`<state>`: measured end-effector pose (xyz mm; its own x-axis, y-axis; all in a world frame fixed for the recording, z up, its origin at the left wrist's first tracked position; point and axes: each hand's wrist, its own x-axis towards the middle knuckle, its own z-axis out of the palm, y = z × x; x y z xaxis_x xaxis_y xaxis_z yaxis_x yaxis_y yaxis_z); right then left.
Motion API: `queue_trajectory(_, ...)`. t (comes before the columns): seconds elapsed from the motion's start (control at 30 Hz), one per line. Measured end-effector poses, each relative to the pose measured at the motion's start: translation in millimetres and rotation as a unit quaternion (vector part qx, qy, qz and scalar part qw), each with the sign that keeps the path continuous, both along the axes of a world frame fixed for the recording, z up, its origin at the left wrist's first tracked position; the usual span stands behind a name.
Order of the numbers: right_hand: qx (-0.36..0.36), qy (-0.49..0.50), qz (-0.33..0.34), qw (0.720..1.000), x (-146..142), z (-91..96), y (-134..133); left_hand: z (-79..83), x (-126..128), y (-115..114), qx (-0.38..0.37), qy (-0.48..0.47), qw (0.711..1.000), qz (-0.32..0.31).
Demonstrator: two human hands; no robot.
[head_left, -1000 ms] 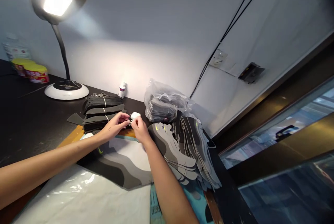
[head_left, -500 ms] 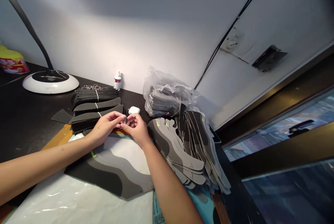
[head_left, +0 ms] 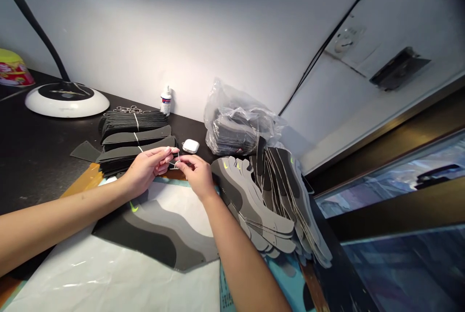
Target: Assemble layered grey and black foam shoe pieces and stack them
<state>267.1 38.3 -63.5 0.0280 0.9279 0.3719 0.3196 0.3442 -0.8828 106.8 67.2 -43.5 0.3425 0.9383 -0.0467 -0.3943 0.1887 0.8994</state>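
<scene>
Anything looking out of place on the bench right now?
One dark grey cut piece lies loose, angled out from the left of the string-tied stacks. It looks odd because it sits unbundled beside the neatly tied pile.

The left hand [head_left: 145,166] and right hand [head_left: 198,176] pinch a thin white cord [head_left: 174,161] between their fingers, just over a banded stack of dark cutouts [head_left: 134,162]. A small white case [head_left: 191,146] sits just beyond the hands, beside a plastic bag [head_left: 236,130] of cutouts near the back edge of the tabletop [head_left: 192,130].
</scene>
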Motion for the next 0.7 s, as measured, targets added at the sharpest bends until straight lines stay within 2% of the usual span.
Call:
queue_trajectory(0.17,-0.038,0.033,-0.058,0.997,0,0.8,2,6.6,-3,-2,-0.015,-0.033,0.999,-0.026)
queue_trajectory(0.3,-0.058,0.134,-0.003,0.989,1,1.0,3,5.4,-6,-1,0.013,-0.035,0.999,-0.033)
queue_trajectory(0.37,-0.036,0.188,-0.002,0.982,2,3.3,2,4.0,-5,-1,0.028,-0.018,0.998,-0.054)
queue_trajectory(0.47,0.031,0.222,-0.083,0.971,3,7.7,0,2.6,-2,-4,0.054,0.012,0.993,-0.108)
queue_trajectory(0.53,0.05,0.232,-0.128,0.963,4,9.6,0,1.6,-1,-5,0.055,0.009,0.988,-0.142)
queue_trajectory(0.63,0.025,0.29,-0.154,0.944,7,11.3,4,-0.6,-3,-3,0.038,-0.046,0.985,-0.16)
queue_trajectory(0.7,-0.011,0.357,-0.159,0.92,12,13.5,6,-2.2,-6,1,0.027,-0.08,0.984,-0.154)
